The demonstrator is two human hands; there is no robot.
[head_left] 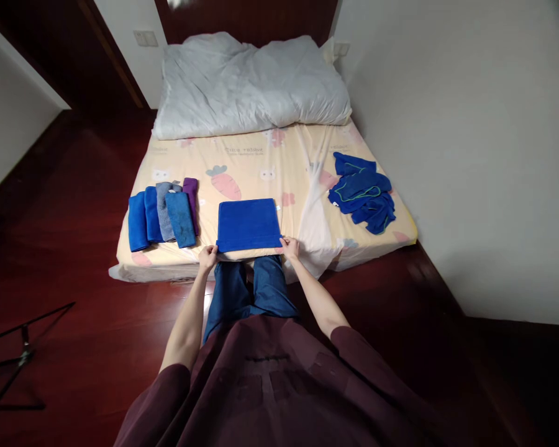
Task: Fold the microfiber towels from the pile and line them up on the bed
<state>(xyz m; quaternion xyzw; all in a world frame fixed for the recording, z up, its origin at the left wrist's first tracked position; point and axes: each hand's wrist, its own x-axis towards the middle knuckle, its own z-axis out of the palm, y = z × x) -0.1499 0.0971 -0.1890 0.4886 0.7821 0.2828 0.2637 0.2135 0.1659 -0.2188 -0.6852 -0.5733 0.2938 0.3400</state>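
Observation:
A blue towel [248, 220] lies flat near the front edge of the bed, its near edge turned over in a narrow fold. My left hand [208, 256] pinches the near left corner of that fold. At the near right corner, my right hand [289, 248] grips the fold between thumb and fingers. To the left sits a row of rolled or folded towels in blue, grey and purple, with a dark blue towel [180, 219] in front. A loose heap of blue cloths [362, 191] with green edging lies on the right side of the bed.
The bed [261, 167] has a pale yellow sheet printed with carrots. A bunched white quilt [251, 87] lies across its far end. A white wall [470, 155] borders the right side. Black stand legs [24, 354] rest on the dark red floor at left.

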